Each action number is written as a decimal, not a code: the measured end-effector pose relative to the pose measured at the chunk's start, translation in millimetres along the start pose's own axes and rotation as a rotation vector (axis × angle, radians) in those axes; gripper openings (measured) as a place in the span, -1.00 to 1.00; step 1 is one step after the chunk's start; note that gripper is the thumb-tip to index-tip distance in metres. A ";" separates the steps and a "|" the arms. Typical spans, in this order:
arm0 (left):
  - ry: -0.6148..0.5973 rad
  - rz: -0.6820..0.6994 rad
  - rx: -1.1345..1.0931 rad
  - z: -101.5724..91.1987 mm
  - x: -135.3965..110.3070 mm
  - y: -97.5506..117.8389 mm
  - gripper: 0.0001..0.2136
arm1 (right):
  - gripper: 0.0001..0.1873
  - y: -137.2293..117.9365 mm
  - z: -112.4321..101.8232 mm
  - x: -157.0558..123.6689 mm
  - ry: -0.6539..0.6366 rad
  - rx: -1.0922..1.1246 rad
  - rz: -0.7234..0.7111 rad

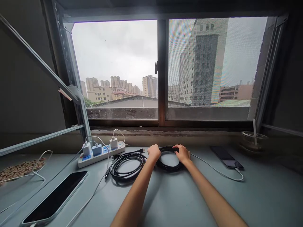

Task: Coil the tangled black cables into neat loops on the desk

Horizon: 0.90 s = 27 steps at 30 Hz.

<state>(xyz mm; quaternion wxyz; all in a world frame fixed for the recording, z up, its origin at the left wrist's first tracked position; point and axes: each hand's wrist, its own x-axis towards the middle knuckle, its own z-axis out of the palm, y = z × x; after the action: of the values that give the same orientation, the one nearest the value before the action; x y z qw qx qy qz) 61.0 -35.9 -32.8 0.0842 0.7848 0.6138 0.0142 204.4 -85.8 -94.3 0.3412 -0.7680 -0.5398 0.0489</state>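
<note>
A coiled black cable [169, 167] rests on the grey-blue table, straight ahead of me. My left hand [154, 152] is closed at its left side, the fingertips mostly hidden behind the knuckles. On the upper right of the same coil, my right hand [183, 154] grips the strands between thumb and fingers. Just left of it lies a second coil of black cable [127, 179], with a plug end [140, 151] at its top and another connector [107, 173] at its left. My left forearm passes over this coil's right edge.
A white power strip [101, 156] with several chargers stands at the back left. A large phone [56, 198] lies front left, a charging phone [226, 156] at right. Behind that is a lidded cup with a straw [254, 138]. White cords cross the table [184, 201]; a brown beaded mat [21, 170] is far left.
</note>
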 end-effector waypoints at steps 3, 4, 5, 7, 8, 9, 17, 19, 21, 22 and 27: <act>0.047 0.034 0.010 10.2 -0.5 8.7 -0.65 | -0.78 3.7 1.2 0.7 0.046 0.032 0.032; 0.061 0.046 0.015 13.5 -0.8 10.9 -0.65 | -0.78 4.7 1.6 0.8 0.061 0.042 0.043; 0.075 0.058 0.021 16.6 -1.0 12.4 -0.65 | -0.78 5.4 1.9 0.8 0.076 0.050 0.055; 0.103 0.079 0.034 21.6 -1.1 13.1 -0.65 | -0.77 6.5 2.5 0.4 0.109 0.060 0.084; 0.119 0.086 0.040 23.5 -1.1 12.6 -0.65 | -0.77 6.9 2.8 0.1 0.127 0.062 0.102; 0.135 0.091 0.046 25.0 -1.1 11.7 -0.65 | -0.77 7.4 2.9 -0.2 0.146 0.061 0.120; 0.219 0.096 0.059 30.2 -0.5 9.9 -0.73 | -0.80 10.1 1.7 -1.9 0.230 0.049 0.167; 0.217 0.095 0.059 31.3 0.8 10.6 -0.73 | -0.80 10.6 1.6 -2.0 0.229 0.054 0.164; 0.215 0.093 0.057 32.4 2.2 10.7 -0.70 | -0.79 11.4 1.8 -2.0 0.222 0.066 0.167; 0.215 0.093 0.055 32.9 2.8 10.5 -0.69 | -0.78 12.0 2.1 -1.9 0.220 0.074 0.172; 0.219 0.081 0.035 34.4 4.0 7.9 -0.70 | -0.74 15.0 4.5 -0.3 0.221 0.138 0.203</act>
<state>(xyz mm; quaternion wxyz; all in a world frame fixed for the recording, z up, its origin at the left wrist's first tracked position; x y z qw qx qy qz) 74.0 -37.9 -65.9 0.0023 0.8041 0.5873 0.0927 214.2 -86.7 -106.5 0.4438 -0.7940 -0.4140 0.0351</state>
